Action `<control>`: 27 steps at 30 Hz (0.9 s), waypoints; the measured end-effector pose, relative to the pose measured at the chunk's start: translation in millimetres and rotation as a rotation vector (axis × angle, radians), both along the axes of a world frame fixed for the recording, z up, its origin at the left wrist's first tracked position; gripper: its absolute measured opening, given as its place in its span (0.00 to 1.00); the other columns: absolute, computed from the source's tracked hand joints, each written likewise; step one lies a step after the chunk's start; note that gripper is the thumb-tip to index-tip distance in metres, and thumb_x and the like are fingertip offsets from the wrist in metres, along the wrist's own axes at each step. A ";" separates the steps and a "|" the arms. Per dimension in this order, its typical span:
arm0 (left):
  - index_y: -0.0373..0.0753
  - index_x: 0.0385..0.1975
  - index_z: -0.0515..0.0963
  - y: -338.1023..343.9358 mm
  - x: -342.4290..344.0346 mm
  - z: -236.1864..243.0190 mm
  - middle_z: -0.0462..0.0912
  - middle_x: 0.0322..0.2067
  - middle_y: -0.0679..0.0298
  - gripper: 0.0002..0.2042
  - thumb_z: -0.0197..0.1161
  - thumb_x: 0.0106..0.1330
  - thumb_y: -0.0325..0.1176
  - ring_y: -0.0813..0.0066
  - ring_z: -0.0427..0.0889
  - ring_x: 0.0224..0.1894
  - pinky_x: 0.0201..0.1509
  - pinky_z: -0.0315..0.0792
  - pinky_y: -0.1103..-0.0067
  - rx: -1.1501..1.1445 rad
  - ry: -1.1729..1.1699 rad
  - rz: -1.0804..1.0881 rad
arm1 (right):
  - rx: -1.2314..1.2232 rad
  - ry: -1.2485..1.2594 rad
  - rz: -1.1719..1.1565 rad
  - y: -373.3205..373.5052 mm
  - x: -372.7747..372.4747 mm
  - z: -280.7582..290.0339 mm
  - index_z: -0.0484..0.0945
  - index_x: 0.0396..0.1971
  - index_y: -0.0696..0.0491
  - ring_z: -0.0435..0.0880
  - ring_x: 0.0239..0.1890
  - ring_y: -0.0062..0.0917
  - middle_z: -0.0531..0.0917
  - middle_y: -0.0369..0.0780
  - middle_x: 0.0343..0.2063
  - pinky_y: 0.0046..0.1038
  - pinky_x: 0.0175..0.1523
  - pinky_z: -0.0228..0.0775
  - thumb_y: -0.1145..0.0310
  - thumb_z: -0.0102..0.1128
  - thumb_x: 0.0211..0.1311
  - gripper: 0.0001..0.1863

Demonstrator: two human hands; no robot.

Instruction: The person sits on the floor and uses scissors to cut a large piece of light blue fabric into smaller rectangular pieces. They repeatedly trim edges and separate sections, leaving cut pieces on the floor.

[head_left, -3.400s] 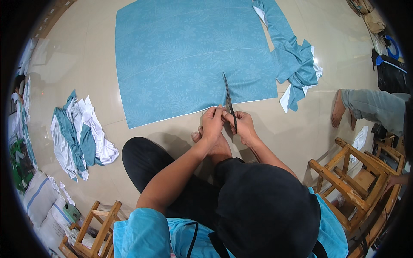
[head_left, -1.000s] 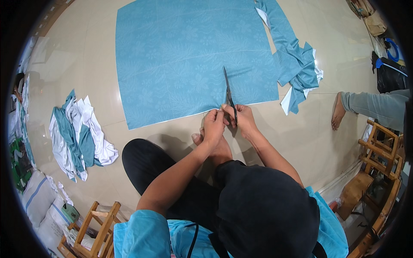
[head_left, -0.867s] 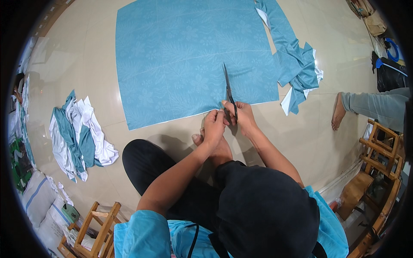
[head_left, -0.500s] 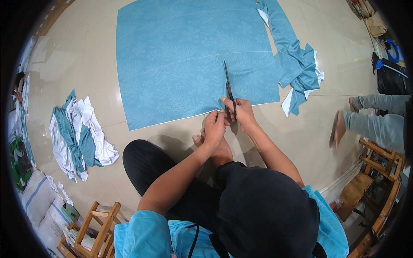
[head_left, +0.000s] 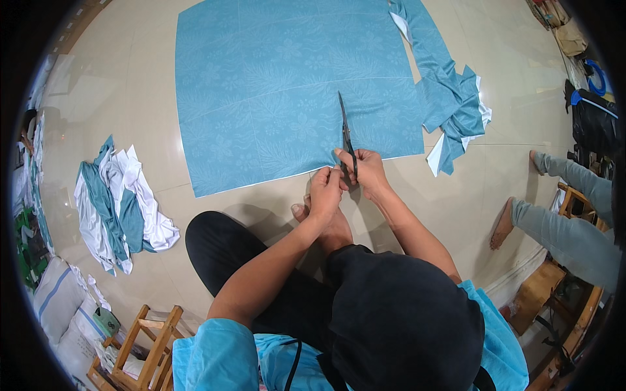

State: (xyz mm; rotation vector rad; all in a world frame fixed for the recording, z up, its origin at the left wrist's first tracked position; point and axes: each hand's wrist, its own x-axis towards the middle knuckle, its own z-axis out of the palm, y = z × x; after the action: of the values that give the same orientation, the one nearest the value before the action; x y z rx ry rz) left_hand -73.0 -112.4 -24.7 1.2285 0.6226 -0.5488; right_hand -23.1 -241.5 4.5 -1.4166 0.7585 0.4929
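The blue cloth (head_left: 287, 98) lies on the floor (head_left: 443, 208), its near edge pinched in the fingers (head_left: 334, 177) of the left hand (head_left: 326, 189); the right hand (head_left: 369, 174) grips black scissors (head_left: 346, 133) pointing across it. Pale leaves pattern its lightly creased face.

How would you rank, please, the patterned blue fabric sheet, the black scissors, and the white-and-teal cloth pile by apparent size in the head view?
Largest to smallest:
Patterned blue fabric sheet
White-and-teal cloth pile
Black scissors
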 end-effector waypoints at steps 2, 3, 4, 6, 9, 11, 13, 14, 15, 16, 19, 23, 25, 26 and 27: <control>0.39 0.38 0.79 0.0 0.3 -0.3 0.79 0.22 0.67 0.14 0.57 0.83 0.43 0.85 0.70 0.22 0.24 0.62 0.82 -0.001 -0.003 -0.001 | 0.007 0.003 0.001 -0.1 0.0 0.1 0.78 0.28 0.55 0.72 0.14 0.14 0.79 0.34 0.16 0.21 0.19 0.59 0.54 0.83 0.62 0.23; 0.39 0.38 0.79 0.0 0.4 -0.3 0.79 0.22 0.67 0.14 0.57 0.83 0.43 0.85 0.70 0.22 0.24 0.62 0.82 0.002 -0.007 -0.002 | 0.010 0.004 0.001 -0.2 0.0 0.1 0.78 0.28 0.54 0.72 0.14 0.14 0.79 0.34 0.16 0.21 0.19 0.59 0.55 0.83 0.62 0.22; 0.39 0.38 0.79 0.0 0.6 0.0 0.79 0.22 0.68 0.14 0.57 0.83 0.43 0.85 0.70 0.22 0.24 0.62 0.82 -0.001 0.016 -0.004 | 0.010 -0.001 0.003 -0.2 0.1 0.3 0.78 0.27 0.54 0.72 0.14 0.14 0.79 0.33 0.16 0.21 0.19 0.59 0.54 0.83 0.61 0.23; 0.39 0.37 0.79 -0.1 0.8 1.0 0.78 0.22 0.68 0.14 0.57 0.83 0.43 0.85 0.69 0.21 0.24 0.61 0.82 0.005 0.004 0.001 | -0.002 0.003 0.006 -0.1 0.6 1.2 0.78 0.27 0.54 0.72 0.14 0.15 0.78 0.33 0.16 0.21 0.19 0.59 0.54 0.82 0.61 0.23; 0.39 0.38 0.78 -0.2 0.9 2.9 0.78 0.23 0.68 0.14 0.57 0.84 0.41 0.86 0.68 0.21 0.24 0.59 0.84 -0.004 0.023 0.004 | -0.029 0.014 0.017 -1.3 4.2 4.4 0.77 0.26 0.54 0.71 0.14 0.15 0.77 0.33 0.16 0.22 0.19 0.58 0.53 0.82 0.61 0.23; 0.39 0.37 0.78 -0.2 0.7 3.5 0.77 0.23 0.68 0.14 0.58 0.84 0.41 0.87 0.67 0.21 0.24 0.59 0.84 -0.005 0.020 0.004 | -0.008 -0.002 0.019 -2.6 8.5 7.0 0.77 0.26 0.54 0.71 0.14 0.16 0.76 0.32 0.16 0.22 0.19 0.58 0.52 0.82 0.60 0.24; 0.39 0.37 0.79 -0.2 0.9 3.5 0.78 0.22 0.68 0.15 0.58 0.83 0.43 0.86 0.69 0.21 0.24 0.61 0.82 -0.006 0.024 0.003 | -0.002 -0.005 0.016 -2.5 14.0 8.9 0.77 0.25 0.54 0.71 0.14 0.16 0.76 0.32 0.15 0.23 0.19 0.58 0.52 0.81 0.60 0.23; 0.39 0.37 0.79 -0.2 0.9 3.2 0.78 0.22 0.68 0.15 0.58 0.83 0.43 0.86 0.69 0.21 0.24 0.61 0.82 0.004 0.002 0.001 | -0.001 -0.007 0.013 -2.1 17.0 9.4 0.77 0.25 0.54 0.71 0.14 0.16 0.76 0.32 0.15 0.23 0.19 0.58 0.52 0.81 0.60 0.23; 0.39 0.37 0.79 -0.1 0.8 3.0 0.78 0.22 0.68 0.15 0.58 0.83 0.44 0.86 0.69 0.21 0.24 0.61 0.82 0.007 0.002 -0.001 | 0.000 -0.008 0.010 -1.6 20.0 9.6 0.77 0.25 0.54 0.70 0.14 0.16 0.75 0.32 0.15 0.23 0.19 0.58 0.53 0.81 0.60 0.23; 0.39 0.37 0.79 0.0 0.4 2.8 0.78 0.22 0.68 0.15 0.58 0.83 0.44 0.86 0.69 0.21 0.24 0.61 0.83 0.001 0.021 0.000 | 0.000 -0.007 0.007 -1.1 22.8 9.5 0.77 0.25 0.54 0.70 0.14 0.16 0.75 0.32 0.15 0.23 0.19 0.58 0.53 0.81 0.60 0.23; 0.39 0.37 0.80 0.6 0.1 2.1 0.78 0.22 0.68 0.15 0.59 0.83 0.44 0.86 0.68 0.21 0.24 0.60 0.83 0.001 0.037 0.000 | -0.006 -0.003 0.000 0.2 30.4 8.4 0.76 0.25 0.53 0.70 0.14 0.16 0.75 0.31 0.15 0.24 0.19 0.59 0.53 0.81 0.60 0.23; 0.38 0.37 0.80 1.0 0.0 1.9 0.79 0.22 0.67 0.15 0.59 0.82 0.44 0.86 0.68 0.20 0.23 0.60 0.83 0.003 0.016 0.004 | -0.028 0.007 0.006 0.9 36.6 7.0 0.76 0.24 0.52 0.70 0.14 0.16 0.75 0.32 0.16 0.24 0.19 0.59 0.52 0.81 0.59 0.23; 0.38 0.37 0.80 0.8 0.3 2.1 0.79 0.22 0.67 0.15 0.59 0.82 0.44 0.86 0.67 0.20 0.23 0.59 0.83 0.004 0.037 0.001 | -0.033 0.012 0.006 0.8 38.1 6.6 0.76 0.24 0.52 0.70 0.14 0.16 0.75 0.31 0.16 0.24 0.19 0.59 0.52 0.82 0.59 0.24; 0.38 0.37 0.80 0.7 0.3 2.1 0.79 0.22 0.67 0.15 0.59 0.82 0.44 0.86 0.67 0.19 0.23 0.59 0.83 0.004 0.021 0.004 | -0.032 0.014 0.004 0.7 38.6 6.4 0.76 0.23 0.51 0.70 0.14 0.16 0.75 0.31 0.16 0.23 0.19 0.59 0.52 0.82 0.59 0.24; 0.38 0.37 0.80 0.7 0.2 2.3 0.79 0.22 0.67 0.15 0.59 0.82 0.44 0.86 0.67 0.19 0.22 0.59 0.83 0.002 0.022 0.005 | -0.037 0.016 0.004 0.8 38.9 6.1 0.75 0.23 0.51 0.70 0.14 0.16 0.75 0.31 0.16 0.23 0.18 0.59 0.52 0.82 0.59 0.24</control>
State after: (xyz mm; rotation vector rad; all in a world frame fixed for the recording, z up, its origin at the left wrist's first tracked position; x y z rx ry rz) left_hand -72.8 -111.7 -22.5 1.2241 0.6449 -0.5588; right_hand 15.7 -240.7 10.6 -1.4503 0.7811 0.4954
